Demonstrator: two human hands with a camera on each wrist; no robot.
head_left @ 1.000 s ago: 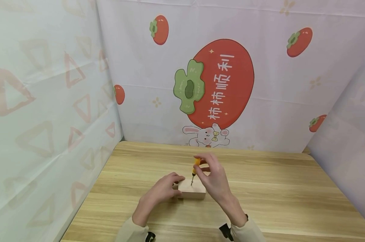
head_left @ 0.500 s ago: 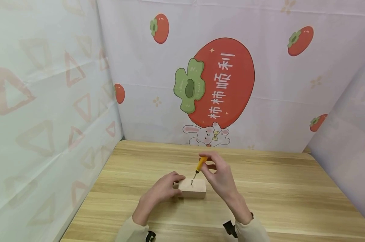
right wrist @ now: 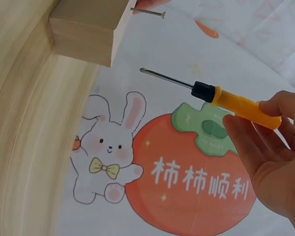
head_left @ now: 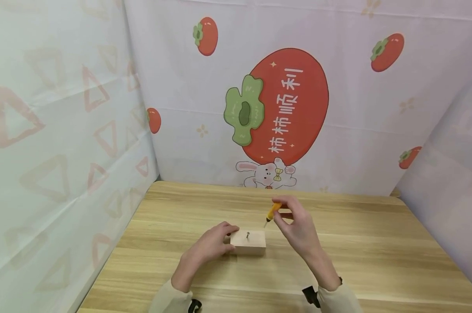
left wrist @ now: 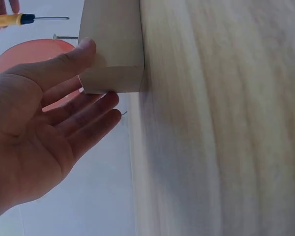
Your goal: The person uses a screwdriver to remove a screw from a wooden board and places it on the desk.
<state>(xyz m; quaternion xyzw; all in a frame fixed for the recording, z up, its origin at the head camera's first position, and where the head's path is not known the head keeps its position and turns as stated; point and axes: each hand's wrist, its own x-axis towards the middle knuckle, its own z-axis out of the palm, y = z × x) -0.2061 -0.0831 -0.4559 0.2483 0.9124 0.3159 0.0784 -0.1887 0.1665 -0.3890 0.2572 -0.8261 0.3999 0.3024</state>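
Observation:
A pale wooden block (head_left: 255, 251) lies on the table, and a screw (head_left: 248, 235) stands upright in its top face, most of the shank showing. My left hand (head_left: 209, 244) holds the block's left end between thumb and fingers; the left wrist view shows the thumb on the block (left wrist: 113, 34) near a corner. Up and to the right of the block, my right hand (head_left: 300, 228) pinches the yellow handle of a screwdriver (head_left: 273, 211). Its bare metal tip points down and left, apart from the screw (right wrist: 150, 12), as the right wrist view shows.
The wood-grain table (head_left: 357, 252) extends around the block on all sides. Behind it hangs a white cloth (head_left: 181, 152) printed with persimmons and a rabbit. More cloth closes off the left and right sides.
My right hand has drawn the screwdriver away from the screw head, to the right, and the tool has tilted more. The left hand and the block have stayed in place.

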